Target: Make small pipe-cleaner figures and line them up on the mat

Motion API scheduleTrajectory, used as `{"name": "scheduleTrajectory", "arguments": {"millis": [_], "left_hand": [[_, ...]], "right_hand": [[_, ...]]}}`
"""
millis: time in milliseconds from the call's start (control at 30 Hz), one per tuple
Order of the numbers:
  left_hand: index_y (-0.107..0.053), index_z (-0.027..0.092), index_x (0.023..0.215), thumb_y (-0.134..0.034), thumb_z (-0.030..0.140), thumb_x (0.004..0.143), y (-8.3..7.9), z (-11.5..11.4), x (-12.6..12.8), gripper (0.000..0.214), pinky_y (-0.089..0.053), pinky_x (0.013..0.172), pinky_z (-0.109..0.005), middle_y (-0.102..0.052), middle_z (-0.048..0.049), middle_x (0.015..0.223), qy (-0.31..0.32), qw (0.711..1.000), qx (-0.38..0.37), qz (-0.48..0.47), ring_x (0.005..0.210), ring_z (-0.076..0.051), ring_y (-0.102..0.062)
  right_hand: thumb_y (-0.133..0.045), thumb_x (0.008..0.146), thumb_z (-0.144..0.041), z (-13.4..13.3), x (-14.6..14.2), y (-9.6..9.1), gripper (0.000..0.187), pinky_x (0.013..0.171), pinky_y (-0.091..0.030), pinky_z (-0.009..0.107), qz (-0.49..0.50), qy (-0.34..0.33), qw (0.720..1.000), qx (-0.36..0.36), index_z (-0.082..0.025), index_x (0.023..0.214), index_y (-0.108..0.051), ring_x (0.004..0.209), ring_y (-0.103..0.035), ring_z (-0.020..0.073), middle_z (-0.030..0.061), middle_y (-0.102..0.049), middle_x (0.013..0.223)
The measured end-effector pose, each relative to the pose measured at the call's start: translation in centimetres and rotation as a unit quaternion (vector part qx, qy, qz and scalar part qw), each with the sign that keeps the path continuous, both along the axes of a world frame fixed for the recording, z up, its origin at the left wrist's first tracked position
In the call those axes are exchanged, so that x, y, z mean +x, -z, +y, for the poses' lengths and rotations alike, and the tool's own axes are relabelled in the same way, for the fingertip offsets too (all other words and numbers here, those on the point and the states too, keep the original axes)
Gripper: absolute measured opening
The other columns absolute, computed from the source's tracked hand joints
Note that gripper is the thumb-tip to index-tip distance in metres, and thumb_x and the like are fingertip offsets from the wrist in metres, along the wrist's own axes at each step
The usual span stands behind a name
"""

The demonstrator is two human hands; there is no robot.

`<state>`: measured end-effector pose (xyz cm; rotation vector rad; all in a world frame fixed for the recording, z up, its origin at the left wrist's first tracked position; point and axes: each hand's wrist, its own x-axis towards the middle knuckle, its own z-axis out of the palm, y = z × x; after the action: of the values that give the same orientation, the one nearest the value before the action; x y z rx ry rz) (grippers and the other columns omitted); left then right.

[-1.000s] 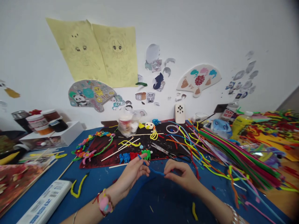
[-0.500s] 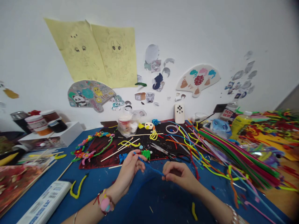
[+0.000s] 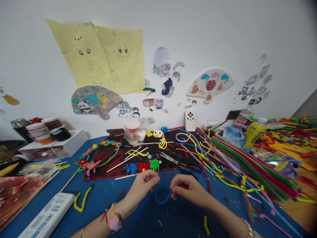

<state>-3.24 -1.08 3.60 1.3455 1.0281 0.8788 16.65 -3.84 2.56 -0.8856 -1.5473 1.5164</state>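
A blue pipe cleaner (image 3: 162, 201) hangs in a U-shaped curve between my two hands, above the blue table. My left hand (image 3: 146, 183) pinches one end of it, and my right hand (image 3: 183, 187) pinches the other. Just beyond my left hand lie small bent pipe-cleaner pieces: a blue one (image 3: 131, 168), a red one (image 3: 143, 166) and a green one (image 3: 155, 164). Scissors (image 3: 177, 161) lie partly spread behind my right hand. The fingertips of my left hand hide its end of the pipe cleaner.
A thick bundle of coloured pipe cleaners (image 3: 250, 165) fills the right side. Wooden sticks (image 3: 121, 163) lie on the dark red mat (image 3: 101, 172). A plastic-wrapped tub (image 3: 135, 132) stands at the back. A long white box (image 3: 48, 216) and a bent yellow piece (image 3: 83, 200) are at left.
My left hand has come down and towards me. The blue pipe cleaner, nearly straight before, now sags in a curve. The red and blue pieces behind my left hand are uncovered.
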Motion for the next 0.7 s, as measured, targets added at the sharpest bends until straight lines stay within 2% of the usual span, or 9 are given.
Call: {"name": "scheduleTrajectory", "arguments": {"millis": [233, 333, 700], "left_hand": [[-0.062, 0.011, 0.075, -0.067, 0.038, 0.066, 0.3, -1.2, 0.6, 0.028, -0.035, 0.05, -0.02, -0.054, 0.001, 0.058, 0.058, 0.998, -0.033, -0.003, 0.051, -0.009, -0.045], [-0.062, 0.011, 0.073, -0.069, 0.039, 0.065, 0.4, -1.3, 0.6, 0.029, -0.035, 0.049, -0.02, -0.054, 0.0012, 0.057, 0.054, 0.998, -0.032, -0.005, 0.049, -0.008, -0.045], [-0.062, 0.01, 0.071, -0.069, 0.039, 0.064, 1.1, -1.2, 0.7, 0.03, -0.033, 0.046, -0.02, -0.055, 0.0007, 0.055, 0.047, 0.998, -0.028, 0.012, 0.045, -0.008, -0.045]], "right_hand": [[-0.061, 0.076, -0.028, 0.5, -0.9, 0.8, 0.012, 0.06, -0.046, 0.025, -0.015, 0.073, 0.997, 0.024, -0.017, 0.077, -0.061, 0.058, -0.059, 0.0121, -0.0016, -0.062, 0.061], [-0.063, 0.074, -0.028, 0.5, -1.4, 0.9, 0.012, 0.058, -0.045, 0.024, -0.007, 0.101, 0.995, 0.014, -0.017, 0.076, -0.062, 0.055, -0.058, 0.0118, -0.0024, -0.061, 0.059], [-0.067, 0.07, -0.03, 0.3, -2.1, 1.3, 0.014, 0.057, -0.043, 0.024, 0.012, 0.127, 0.992, -0.016, -0.017, 0.073, -0.067, 0.053, -0.056, 0.0118, -0.0022, -0.062, 0.057]]}}
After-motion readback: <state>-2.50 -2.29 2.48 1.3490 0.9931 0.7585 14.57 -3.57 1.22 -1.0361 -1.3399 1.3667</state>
